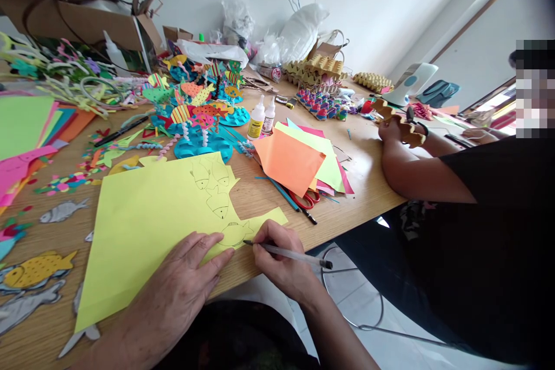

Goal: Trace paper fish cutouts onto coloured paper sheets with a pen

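Observation:
A large yellow paper sheet lies on the wooden table, its right edge cut unevenly. Several fish outlines are drawn in black along that side. My left hand rests flat on the sheet's lower part, fingers spread, with fingertips beside the lowest fish drawing. My right hand grips a clear-barrelled black pen; its tip touches the paper at the right of that lowest fish. Cut-out fish, among them an orange one and a grey one, lie left of the sheet.
Behind the sheet are colourful fish models on blue bases and two glue bottles. Orange paper, red-handled scissors and pencils lie to the right. A person at the right holds an egg-carton piece.

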Demonstrator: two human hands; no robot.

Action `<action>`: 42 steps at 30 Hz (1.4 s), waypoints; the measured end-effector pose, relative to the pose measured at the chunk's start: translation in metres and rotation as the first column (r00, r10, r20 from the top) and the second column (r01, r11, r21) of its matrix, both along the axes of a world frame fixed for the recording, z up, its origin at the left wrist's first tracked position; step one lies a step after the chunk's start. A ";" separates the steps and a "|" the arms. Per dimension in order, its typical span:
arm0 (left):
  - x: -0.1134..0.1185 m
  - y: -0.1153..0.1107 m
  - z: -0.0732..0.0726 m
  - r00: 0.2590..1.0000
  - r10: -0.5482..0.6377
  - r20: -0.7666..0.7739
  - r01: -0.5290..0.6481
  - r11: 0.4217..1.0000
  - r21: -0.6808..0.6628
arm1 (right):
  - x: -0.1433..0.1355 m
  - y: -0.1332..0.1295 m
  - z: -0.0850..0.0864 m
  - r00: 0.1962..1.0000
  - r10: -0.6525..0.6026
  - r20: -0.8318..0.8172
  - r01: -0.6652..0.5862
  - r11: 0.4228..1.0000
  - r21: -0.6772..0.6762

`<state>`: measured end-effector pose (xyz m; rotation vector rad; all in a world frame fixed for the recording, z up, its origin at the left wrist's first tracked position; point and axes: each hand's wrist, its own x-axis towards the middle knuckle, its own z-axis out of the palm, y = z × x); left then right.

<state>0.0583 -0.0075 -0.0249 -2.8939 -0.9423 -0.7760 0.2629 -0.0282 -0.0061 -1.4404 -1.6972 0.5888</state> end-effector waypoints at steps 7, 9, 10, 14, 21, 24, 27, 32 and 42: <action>0.000 -0.001 0.000 1.000 0.001 0.003 -0.001 1.000 -0.027 | 0.002 -0.002 0.002 0.999 0.009 -0.037 -0.009 1.000 -0.011; 0.001 -0.002 0.001 1.000 0.019 0.022 -0.018 0.999 -0.044 | 0.001 -0.003 0.004 0.995 -0.015 -0.094 0.011 0.999 -0.042; 0.001 -0.003 0.002 0.999 0.027 0.037 -0.025 0.998 -0.054 | -0.001 -0.004 0.006 0.993 -0.027 -0.114 0.022 0.998 -0.051; 0.003 -0.004 0.005 0.995 0.049 0.086 -0.037 0.990 -0.135 | -0.012 -0.001 0.007 0.997 -0.019 -0.070 0.017 1.000 -0.026; 0.003 -0.005 0.002 0.993 0.050 0.107 -0.026 0.976 -0.218 | -0.023 0.008 0.004 1.000 -0.011 -0.026 0.010 1.000 -0.019; 0.003 -0.006 0.000 0.994 0.055 0.097 -0.033 0.976 -0.215 | -0.024 0.010 0.002 1.000 -0.006 -0.006 0.006 1.000 -0.023; 0.003 -0.006 -0.003 0.993 0.058 0.103 -0.035 0.976 -0.214 | -0.024 0.011 -0.001 1.000 -0.009 0.003 0.009 1.000 -0.014; 0.004 -0.005 -0.004 0.991 0.070 0.114 -0.044 0.976 -0.213 | -0.024 0.012 -0.004 1.000 -0.012 0.023 0.012 1.000 -0.011; 0.004 -0.007 -0.004 0.992 0.067 0.105 -0.043 0.975 -0.218 | -0.025 0.013 -0.004 0.999 -0.022 0.037 0.023 0.999 -0.031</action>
